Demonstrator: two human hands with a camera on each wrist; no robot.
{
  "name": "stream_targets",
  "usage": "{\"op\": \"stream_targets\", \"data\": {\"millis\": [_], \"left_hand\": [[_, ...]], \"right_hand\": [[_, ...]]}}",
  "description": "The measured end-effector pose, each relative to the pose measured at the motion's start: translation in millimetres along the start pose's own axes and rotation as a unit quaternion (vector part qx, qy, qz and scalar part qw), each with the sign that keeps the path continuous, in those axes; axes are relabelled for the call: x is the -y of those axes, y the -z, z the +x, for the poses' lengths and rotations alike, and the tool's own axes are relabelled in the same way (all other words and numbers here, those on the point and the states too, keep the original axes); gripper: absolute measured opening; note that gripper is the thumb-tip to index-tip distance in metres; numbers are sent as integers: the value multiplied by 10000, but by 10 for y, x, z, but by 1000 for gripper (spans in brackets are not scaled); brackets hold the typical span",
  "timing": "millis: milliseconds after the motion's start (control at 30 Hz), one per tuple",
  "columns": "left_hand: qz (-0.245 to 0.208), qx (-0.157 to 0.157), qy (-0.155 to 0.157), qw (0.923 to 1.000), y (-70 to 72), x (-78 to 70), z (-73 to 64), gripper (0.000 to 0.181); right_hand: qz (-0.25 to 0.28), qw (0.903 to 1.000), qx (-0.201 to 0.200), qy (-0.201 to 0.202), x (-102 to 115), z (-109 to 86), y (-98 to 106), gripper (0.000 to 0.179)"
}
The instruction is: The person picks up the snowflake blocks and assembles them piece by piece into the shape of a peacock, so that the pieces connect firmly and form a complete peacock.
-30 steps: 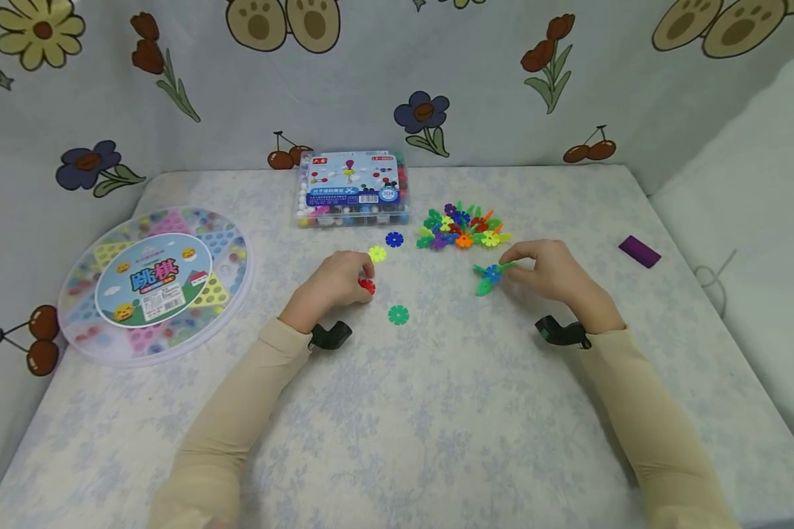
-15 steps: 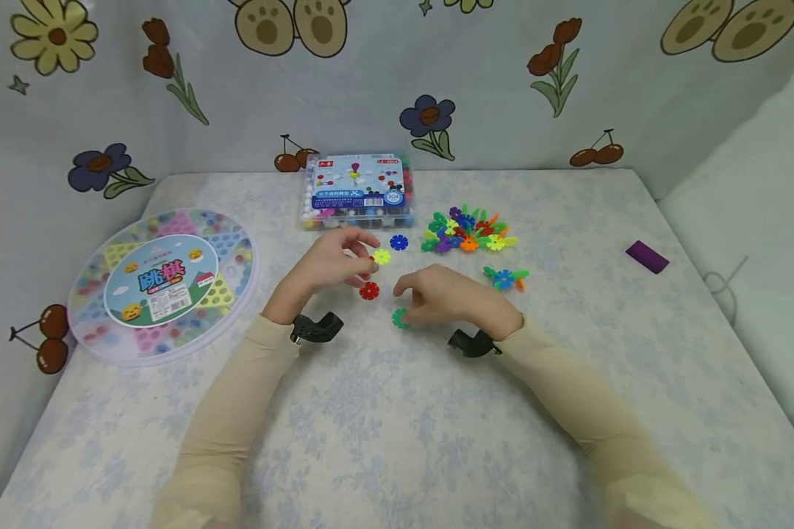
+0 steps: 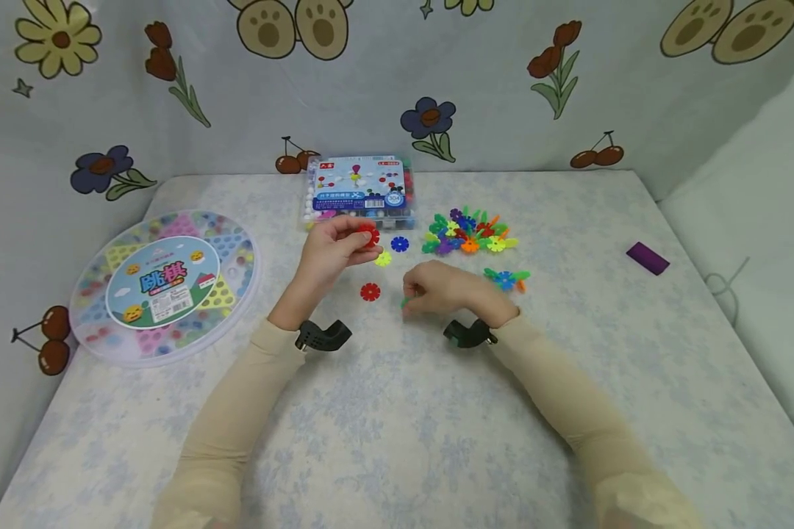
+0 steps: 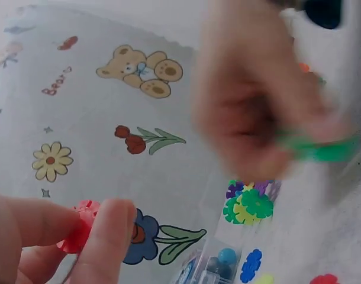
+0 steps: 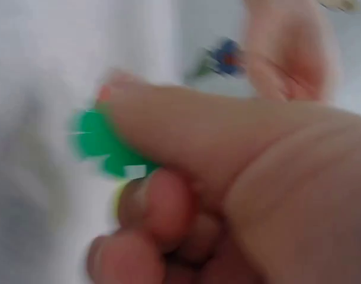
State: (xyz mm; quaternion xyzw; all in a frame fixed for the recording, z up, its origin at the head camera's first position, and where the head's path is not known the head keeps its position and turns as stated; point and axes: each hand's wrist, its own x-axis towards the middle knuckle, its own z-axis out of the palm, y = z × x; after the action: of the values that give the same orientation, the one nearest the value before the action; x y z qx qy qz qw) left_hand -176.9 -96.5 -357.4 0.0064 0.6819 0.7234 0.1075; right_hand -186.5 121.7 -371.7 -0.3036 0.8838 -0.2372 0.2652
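Note:
My left hand (image 3: 331, 250) pinches a red notched plastic disc (image 3: 369, 235) between thumb and fingers, raised over the table in front of the clear box. The same red disc (image 4: 80, 228) shows in the left wrist view. Across from it, my right hand (image 3: 445, 286) pinches a green notched disc (image 5: 109, 145), mostly covered by the fingers in the head view. A second red disc (image 3: 370, 292) lies on the table between the hands. Behind it lie a yellow disc (image 3: 383, 258) and a blue disc (image 3: 400, 244). Right of my right hand sits a joined blue-and-green disc piece (image 3: 505, 280).
A heap of colourful joined discs (image 3: 470, 234) lies behind the right hand. The clear box of balls (image 3: 359, 192) stands at the back, a round board-game case (image 3: 162, 286) at the left. A purple block (image 3: 648, 258) lies at the far right, before a patterned cloth backdrop.
My right hand has let go of the blue-and-green piece, moved left and taken the green disc off the table. My left hand has risen with a red disc; another red one now shows below.

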Motion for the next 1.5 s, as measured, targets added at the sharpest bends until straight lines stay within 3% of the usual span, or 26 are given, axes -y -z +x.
{"op": "stream_targets", "data": {"millis": [67,167,267,600,867,1067,1200,1267,1367,1433,1500], "left_hand": [[142,-52,-157,9998,-21,-1,-22,31],[249,-35,-383,9989,-53,-15,-60,29],[269,-12,-538,9982,-77,-40,-105,29],[495,60,-789,9956,-162,-83,-180,25],[1365,-70,-1143,9840,-202,-47,-201,22],[1262,78,-1116,9857,-207,-16,-182,19],[1589,155,-1011,9820,-185,3,-147,24],[2038,293,-1042,9730,-173,23,-122,28],[2472,270,-1402,9584,-152,44,-101,28],[2194,-10,-1567,9630,-130,43,-90,24],[1353,-285,-1454,9797,-109,23,-90,19]], "right_hand": [[269,9958,-833,257,32,-81,148,17],[660,9730,-2107,668,118,-201,286,12],[732,9573,-2606,1014,180,-254,289,12],[131,9442,-2908,1539,249,-285,208,10],[-777,9337,-3121,1577,304,-302,161,11],[-1175,9230,-3209,1766,355,-292,122,10],[-1015,9264,-3271,1566,349,-227,85,11],[-764,9304,-3306,1388,338,-182,64,12],[-117,9370,-3343,1004,321,-109,23,14],[308,9438,-3227,640,293,-48,-24,17],[475,9575,-2825,332,260,25,-86,23]]}}
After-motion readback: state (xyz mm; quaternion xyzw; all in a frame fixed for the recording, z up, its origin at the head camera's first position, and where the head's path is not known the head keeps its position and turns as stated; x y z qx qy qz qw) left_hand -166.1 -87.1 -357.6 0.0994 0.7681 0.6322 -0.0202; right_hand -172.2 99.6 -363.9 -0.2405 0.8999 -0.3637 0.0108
